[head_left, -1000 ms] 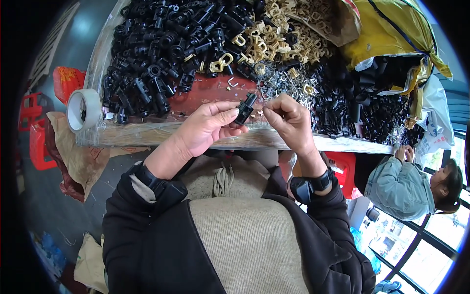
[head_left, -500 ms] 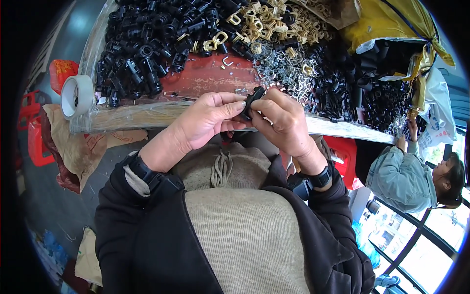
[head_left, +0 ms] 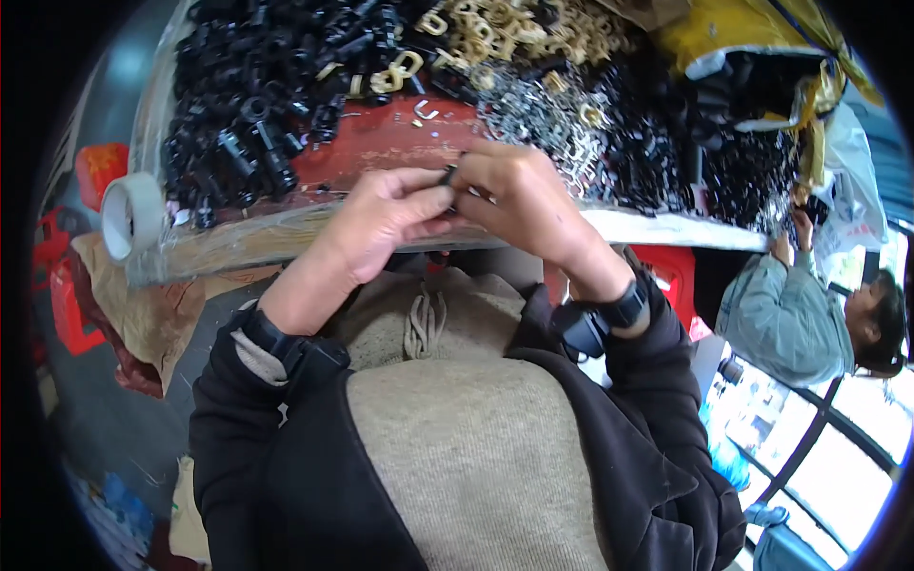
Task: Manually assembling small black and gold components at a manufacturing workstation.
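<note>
Over the near edge of the table, my left hand [head_left: 395, 211] and my right hand [head_left: 514, 195] meet around a small black plastic part [head_left: 447, 175]. Thumb and fingers of the left pinch one end of it. My right fingers curl over the other end and hide most of its shape. Just beyond lie a heap of black plastic fittings [head_left: 252, 143], a pile of beige plastic clips [head_left: 505, 38] and a scatter of small metal clips [head_left: 543, 124]. One bent metal clip [head_left: 426, 111] rests apart on the red tabletop [head_left: 390, 143].
A roll of clear tape [head_left: 131, 217] stands at the table's left corner. More small black parts [head_left: 657, 152] lie at right, before a yellow sack [head_left: 752, 33]. A co-worker [head_left: 790, 309] sits at the right end, hands at the table. A red stool [head_left: 666, 276] stands below the edge.
My hands have shifted slightly left, and my right hand has turned over the black part, covering more of it. The whole view has moved a little.
</note>
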Tool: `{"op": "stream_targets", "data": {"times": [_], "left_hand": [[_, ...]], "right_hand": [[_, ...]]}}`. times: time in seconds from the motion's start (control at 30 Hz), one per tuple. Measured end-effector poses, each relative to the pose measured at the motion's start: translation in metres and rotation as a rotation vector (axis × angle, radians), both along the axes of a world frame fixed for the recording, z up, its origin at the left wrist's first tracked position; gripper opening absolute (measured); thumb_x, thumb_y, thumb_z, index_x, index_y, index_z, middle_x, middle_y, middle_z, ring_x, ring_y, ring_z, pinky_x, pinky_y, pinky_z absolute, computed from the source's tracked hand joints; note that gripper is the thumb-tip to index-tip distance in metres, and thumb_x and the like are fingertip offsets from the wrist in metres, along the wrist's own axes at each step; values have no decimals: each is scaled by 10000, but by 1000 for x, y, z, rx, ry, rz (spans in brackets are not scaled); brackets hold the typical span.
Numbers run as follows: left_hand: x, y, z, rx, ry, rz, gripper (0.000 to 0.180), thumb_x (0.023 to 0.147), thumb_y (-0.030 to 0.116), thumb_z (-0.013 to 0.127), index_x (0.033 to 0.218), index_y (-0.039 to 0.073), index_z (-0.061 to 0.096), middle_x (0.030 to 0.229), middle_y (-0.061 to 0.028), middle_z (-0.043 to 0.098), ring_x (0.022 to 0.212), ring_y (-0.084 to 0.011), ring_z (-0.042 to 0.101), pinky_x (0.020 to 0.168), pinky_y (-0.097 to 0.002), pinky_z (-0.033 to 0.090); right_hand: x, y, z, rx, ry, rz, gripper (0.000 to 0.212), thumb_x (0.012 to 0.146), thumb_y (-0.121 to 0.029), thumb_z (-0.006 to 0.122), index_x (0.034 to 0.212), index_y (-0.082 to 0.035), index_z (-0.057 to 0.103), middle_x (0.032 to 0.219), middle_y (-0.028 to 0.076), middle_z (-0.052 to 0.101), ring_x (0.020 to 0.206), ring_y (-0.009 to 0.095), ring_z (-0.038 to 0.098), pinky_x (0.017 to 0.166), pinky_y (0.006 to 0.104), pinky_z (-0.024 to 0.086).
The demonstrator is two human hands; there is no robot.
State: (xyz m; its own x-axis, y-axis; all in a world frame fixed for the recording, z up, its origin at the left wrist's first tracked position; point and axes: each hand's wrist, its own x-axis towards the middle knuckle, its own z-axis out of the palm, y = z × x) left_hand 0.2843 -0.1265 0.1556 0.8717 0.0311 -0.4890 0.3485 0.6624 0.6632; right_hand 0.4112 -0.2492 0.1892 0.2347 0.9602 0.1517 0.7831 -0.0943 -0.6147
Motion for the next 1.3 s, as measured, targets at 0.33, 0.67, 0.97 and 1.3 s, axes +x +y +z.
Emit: {"op": "stream_targets", "data": {"times": [0.33,0.67,0.97,1.3], "left_hand": [[6,16,-3,-49,-41,100,240,850,129,541,1033,-27,529,954,-101,597,845,-186,606,719,-226,504],[7,11,0,-170,-118,72,196,842,106,547,991,-21,554,930,-102,610,839,-181,609,716,-224,502],[9,11,4,-162,-104,86,187,850,102,533,994,-16,554,922,-94,607,835,-173,608,708,-232,507],[3,24,-5,-216,-161,71,244,879,129,483,1067,-24,512,1001,-134,586,849,-170,600,735,-225,500]], "right_hand": [[17,12,-12,79,545,1,58,741,-53,620,765,-8,593,649,32,542,595,132,535,530,272,424],[49,-2,-33,327,1850,-328,99,850,-128,525,816,-36,541,598,-37,403,483,44,293,463,198,248],[51,0,-33,383,1867,-363,97,847,-128,527,823,-34,531,611,-42,404,483,60,312,467,201,266],[67,-28,-21,25,-143,-390,122,737,-70,619,837,-15,575,754,82,557,612,178,538,562,256,427]]}}
